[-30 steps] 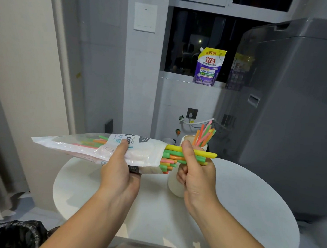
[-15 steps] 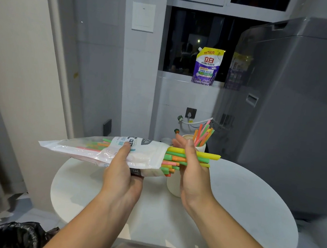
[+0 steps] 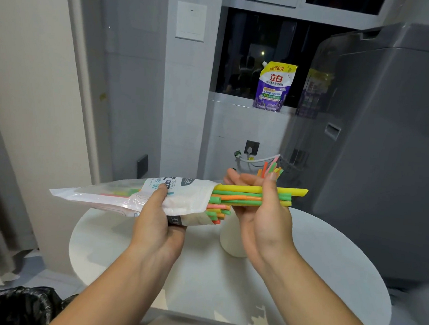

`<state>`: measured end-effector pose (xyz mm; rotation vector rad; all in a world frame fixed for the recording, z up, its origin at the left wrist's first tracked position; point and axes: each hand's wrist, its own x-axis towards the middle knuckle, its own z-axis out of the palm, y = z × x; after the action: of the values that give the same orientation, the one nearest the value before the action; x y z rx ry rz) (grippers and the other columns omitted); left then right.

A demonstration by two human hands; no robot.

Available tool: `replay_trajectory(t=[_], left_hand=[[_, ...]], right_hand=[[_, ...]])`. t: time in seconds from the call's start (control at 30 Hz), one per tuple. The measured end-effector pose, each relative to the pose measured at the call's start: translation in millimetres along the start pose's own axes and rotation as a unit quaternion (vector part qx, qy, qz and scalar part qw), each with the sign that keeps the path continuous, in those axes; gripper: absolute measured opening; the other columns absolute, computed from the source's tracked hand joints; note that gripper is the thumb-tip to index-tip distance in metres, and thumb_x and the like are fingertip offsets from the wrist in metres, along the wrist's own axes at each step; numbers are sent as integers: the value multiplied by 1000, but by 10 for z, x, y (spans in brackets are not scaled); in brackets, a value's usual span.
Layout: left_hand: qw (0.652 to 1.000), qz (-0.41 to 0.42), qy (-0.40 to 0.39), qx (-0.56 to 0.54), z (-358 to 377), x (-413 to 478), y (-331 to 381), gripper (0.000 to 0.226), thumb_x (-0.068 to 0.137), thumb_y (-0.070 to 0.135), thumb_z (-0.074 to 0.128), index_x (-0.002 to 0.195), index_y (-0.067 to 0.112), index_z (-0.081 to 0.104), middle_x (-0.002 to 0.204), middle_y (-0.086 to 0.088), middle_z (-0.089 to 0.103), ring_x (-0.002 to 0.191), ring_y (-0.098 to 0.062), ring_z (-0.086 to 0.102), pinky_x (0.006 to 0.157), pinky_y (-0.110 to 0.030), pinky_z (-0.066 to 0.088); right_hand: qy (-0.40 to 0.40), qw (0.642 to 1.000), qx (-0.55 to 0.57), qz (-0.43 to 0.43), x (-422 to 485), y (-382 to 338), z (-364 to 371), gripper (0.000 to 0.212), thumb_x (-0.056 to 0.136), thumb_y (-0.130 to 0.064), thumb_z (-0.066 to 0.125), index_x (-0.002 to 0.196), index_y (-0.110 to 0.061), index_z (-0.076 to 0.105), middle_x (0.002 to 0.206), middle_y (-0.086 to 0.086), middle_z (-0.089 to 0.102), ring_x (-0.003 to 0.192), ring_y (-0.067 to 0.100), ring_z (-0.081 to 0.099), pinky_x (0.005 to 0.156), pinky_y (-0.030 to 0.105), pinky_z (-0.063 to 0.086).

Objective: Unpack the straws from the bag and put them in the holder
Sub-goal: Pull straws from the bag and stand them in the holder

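My left hand (image 3: 158, 224) grips a clear and white plastic straw bag (image 3: 128, 195), held level above the table. Coloured straws (image 3: 241, 197) stick out of its open right end: yellow, green, orange and pink. My right hand (image 3: 263, 217) cups the longest of them, thumb laid over the yellow and green straws, fingers loosely curled behind. A white cup-shaped holder (image 3: 229, 238) stands on the table behind my right hand, mostly hidden. Several straws (image 3: 270, 168) stand in the holder and poke up above my fingers.
A round white table (image 3: 328, 274) lies below my hands. A grey washing machine (image 3: 389, 150) stands at the right. A purple detergent pouch (image 3: 274, 87) sits on the window ledge. A black bin bag (image 3: 12, 305) is at the lower left.
My right hand loosened from a closed grip on the straws into a looser cupped hold with the fingers stretched out. The bag and the straws rose slightly in view.
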<state>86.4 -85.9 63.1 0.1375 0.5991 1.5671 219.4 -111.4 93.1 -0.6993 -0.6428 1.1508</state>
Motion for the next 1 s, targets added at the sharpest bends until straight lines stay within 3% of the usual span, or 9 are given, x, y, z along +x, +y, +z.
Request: replay_trajectory(t=[0.07,0.17,0.23,0.3,0.47,0.67,0.8,0.9,1.0], left_hand=[[1000,6,3,-1,-1,-1,2,36,103,17,62,138,13,58,120,-8,77,102,-21,77,85,-43,63],[1000,14,6,-3,2,-4,11,39,102,16,62,141,14,57,123,-8,76,106,-22,76,93,-47,60],[1000,14,9,0,3,-6,11,39,102,16,62,140,15,57,123,-8,76,105,-22,76,91,-46,61],[1000,13,9,1,7,-14,14,36,102,16,62,138,15,58,122,-7,76,102,-20,76,89,-46,61],[1000,21,5,2,-2,-7,44,35,102,15,62,138,15,58,123,-7,76,105,-21,76,97,-49,58],[1000,22,4,10,-15,-5,28,34,102,17,63,136,15,60,122,-6,77,103,-20,77,86,-44,62],[1000,21,-12,16,-28,-4,-1,37,102,19,62,139,12,59,123,-8,76,111,-23,74,97,-47,59],[999,30,-13,15,-12,5,-3,37,103,19,61,139,12,58,125,-10,76,112,-24,74,95,-46,59],[999,27,-15,12,-6,7,14,39,103,20,61,141,12,57,125,-10,75,113,-25,73,96,-47,58]], right_hand=[[5,1000,10,13,-6,2,-1,53,104,-46,38,96,2,61,105,20,76,103,31,73,101,48,52],[-1,1000,-16,5,-35,30,-13,50,89,-48,56,99,0,64,108,18,76,105,28,73,96,41,54],[-13,998,-66,-19,-44,76,-34,41,81,-39,65,101,-3,68,110,15,76,104,25,72,91,35,55],[-6,992,-124,-39,-39,108,-59,28,89,-30,67,102,-5,70,108,10,76,102,21,72,86,30,56],[49,958,-268,-87,2,72,-119,25,95,-35,65,99,-12,72,84,-3,71,75,4,67,70,25,50],[48,959,-264,-95,-8,13,-126,30,97,-34,63,90,-5,70,59,-1,60,49,10,55,49,24,45],[-2,959,-265,-99,-37,2,-149,22,91,-34,70,82,-14,68,58,5,61,49,18,56,45,29,45],[-57,960,-250,-116,-49,-8,-148,16,81,-29,76,84,-15,69,61,5,63,49,20,55,43,28,44],[-52,945,-283,-155,-2,-11,-173,12,85,-15,78,77,-24,74,68,-3,69,60,13,65,55,27,51]])
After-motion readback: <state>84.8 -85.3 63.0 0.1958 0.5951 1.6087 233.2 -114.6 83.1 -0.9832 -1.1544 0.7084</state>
